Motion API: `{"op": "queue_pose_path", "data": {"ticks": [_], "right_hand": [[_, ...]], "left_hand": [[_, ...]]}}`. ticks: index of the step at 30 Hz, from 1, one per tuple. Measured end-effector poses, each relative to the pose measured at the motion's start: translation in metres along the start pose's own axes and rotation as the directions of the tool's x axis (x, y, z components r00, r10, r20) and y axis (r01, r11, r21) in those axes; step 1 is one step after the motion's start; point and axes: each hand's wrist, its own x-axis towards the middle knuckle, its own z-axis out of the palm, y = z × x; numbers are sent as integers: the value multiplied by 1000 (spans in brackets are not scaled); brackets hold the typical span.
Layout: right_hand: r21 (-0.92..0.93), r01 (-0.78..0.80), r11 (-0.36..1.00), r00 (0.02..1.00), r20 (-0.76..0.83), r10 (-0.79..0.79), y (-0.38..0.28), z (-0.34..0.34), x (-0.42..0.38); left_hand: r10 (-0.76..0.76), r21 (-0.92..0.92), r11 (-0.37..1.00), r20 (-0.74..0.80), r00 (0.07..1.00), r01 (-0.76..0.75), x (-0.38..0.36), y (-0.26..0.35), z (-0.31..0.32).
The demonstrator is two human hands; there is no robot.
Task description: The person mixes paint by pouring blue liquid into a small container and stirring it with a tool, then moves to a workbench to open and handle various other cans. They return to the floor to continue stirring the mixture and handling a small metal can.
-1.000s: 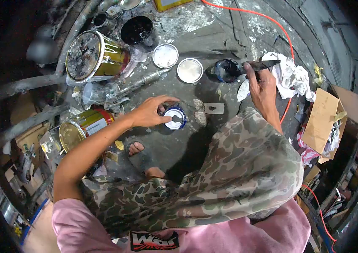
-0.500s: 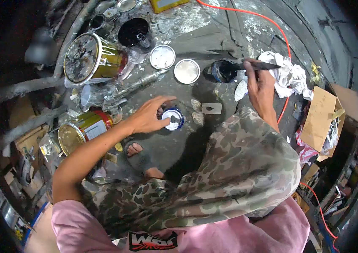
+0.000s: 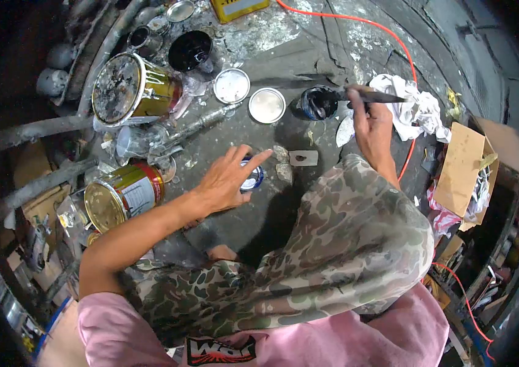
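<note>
My left hand point(image 3: 226, 178) reaches over a small blue-rimmed tin point(image 3: 251, 177), fingers spread, covering part of it. White and a dark patch show at the tin's top. In my right hand point(image 3: 373, 119) is a dark, tapered spatula point(image 3: 385, 97), its far end at the mouth of a can of black paint point(image 3: 319, 104). Two round metal lids lie left of that can, a white-faced lid point(image 3: 232, 86) and a cream-faced lid point(image 3: 267, 105). A small pale card with a dark spot point(image 3: 303, 158) lies right of the tin.
Large paint cans point(image 3: 115, 88) and a gold-and-red can point(image 3: 108, 205) stand at the left, near a black-filled container point(image 3: 191, 51). White crumpled cloth point(image 3: 421, 107) lies beside my right hand. An orange hose point(image 3: 388, 30) curves past a cardboard box point(image 3: 464, 174).
My left hand has opened its fingers wider and shifted across the tin, hiding more of it. The right hand has moved slightly left with the spatula. The view has shifted a little.
</note>
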Motion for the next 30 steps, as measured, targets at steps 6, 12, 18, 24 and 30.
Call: {"op": "queue_pose_path", "data": {"ticks": [6,12,18,24,30], "right_hand": [[-53,12,999,999,34,-10,-6,1,-4],[-142,-92,986,977,177,117,-7,-3,-4],[-98,128,987,983,142,-113,-3,-6,-6],[-118,69,991,995,84,-59,10,-12,-8],[172,-99,980,976,-176,129,37,-16,-11]], "left_hand": [[2,15,1000,-8,1000,-2,-2,3,-1],[-7,19,1000,-18,1000,8,-1,6,-1],[-16,29,999,-14,1000,16,2,7,-3],[-47,-15,999,-59,997,46,10,4,-20],[-45,77,996,-98,994,53,17,-10,-29]]}}
